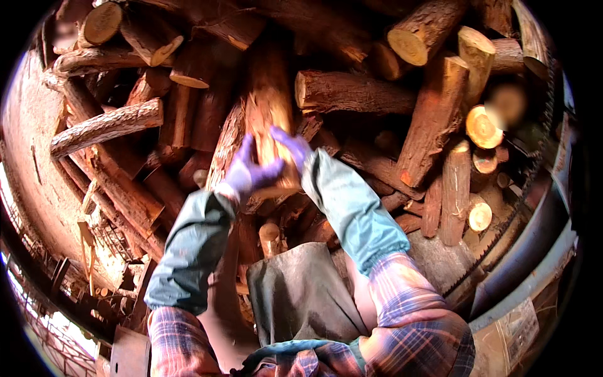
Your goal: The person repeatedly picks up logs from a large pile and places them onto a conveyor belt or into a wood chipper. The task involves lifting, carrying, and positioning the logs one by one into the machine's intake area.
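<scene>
A thick split log (267,113) lies lengthwise in front of me, its near end pale and stripped of bark. My left hand (252,171), in a purple glove, grips the left side of that near end with thumb and fingers spread around it. On the right side my right hand (293,148), gloved alike, presses its fingers against the wood. The log's far end runs into dark shadow under other logs. Teal sleeve covers (358,210) reach up both forearms over a plaid shirt.
Cut logs are heaped all around: a bark-covered log (358,93) beyond my right hand, a leaning one (433,122) farther right, a thinner one (107,129) at left. A dark grey apron (301,292) covers my lap. A curved metal edge (534,257) borders the right.
</scene>
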A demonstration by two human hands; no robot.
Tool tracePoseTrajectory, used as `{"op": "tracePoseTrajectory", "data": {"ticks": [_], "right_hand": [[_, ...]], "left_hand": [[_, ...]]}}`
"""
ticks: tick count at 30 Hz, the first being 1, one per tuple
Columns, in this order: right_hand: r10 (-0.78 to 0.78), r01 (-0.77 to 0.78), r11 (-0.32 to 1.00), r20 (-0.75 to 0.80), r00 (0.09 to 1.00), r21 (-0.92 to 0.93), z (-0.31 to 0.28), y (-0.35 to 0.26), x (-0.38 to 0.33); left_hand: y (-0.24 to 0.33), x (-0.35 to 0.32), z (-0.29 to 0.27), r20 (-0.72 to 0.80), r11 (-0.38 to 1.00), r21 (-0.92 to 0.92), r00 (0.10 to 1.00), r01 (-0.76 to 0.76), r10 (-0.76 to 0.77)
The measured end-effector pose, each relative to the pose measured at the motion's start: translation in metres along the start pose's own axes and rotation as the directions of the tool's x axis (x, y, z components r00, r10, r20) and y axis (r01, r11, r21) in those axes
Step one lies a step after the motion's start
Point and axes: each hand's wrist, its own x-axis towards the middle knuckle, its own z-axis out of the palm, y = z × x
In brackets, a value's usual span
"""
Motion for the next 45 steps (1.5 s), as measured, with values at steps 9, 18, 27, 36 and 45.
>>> {"op": "tracePoseTrajectory", "data": {"ticks": [9, 18, 27, 36, 45], "right_hand": [[0.191, -0.175, 0.965, -0.066, 0.979, 0.198, 0.071, 0.046, -0.268], [-0.161, 0.160, 0.973, -0.006, 0.987, 0.169, 0.084, -0.128, -0.443], [-0.850, 0.638, 0.524, -0.295, 0.437, -0.564, -0.058, -0.305, -0.667], [-0.259, -0.261, 0.864, -0.824, 0.504, -0.431, -0.280, -0.054, -0.960], [-0.218, -0.141, 0.949, -0.910, 0.354, -0.282, -0.318, 0.017, -0.974]], "left_hand": [[0.002, -0.146, 0.029, 0.206, 0.463, -0.821, 0.929, 0.336, -0.309], [0.038, -0.301, 0.031, 0.077, 0.865, -0.501, 0.997, 0.030, 0.010], [0.254, -0.404, 0.300, 0.880, 0.198, -0.447, 0.391, 0.872, 0.269], [0.164, -0.536, 0.547, 0.956, 0.736, 0.084, -0.154, -0.671, -0.250], [0.139, -0.364, 0.408, 0.835, 0.910, 0.256, 0.549, -0.325, -0.039]]}}
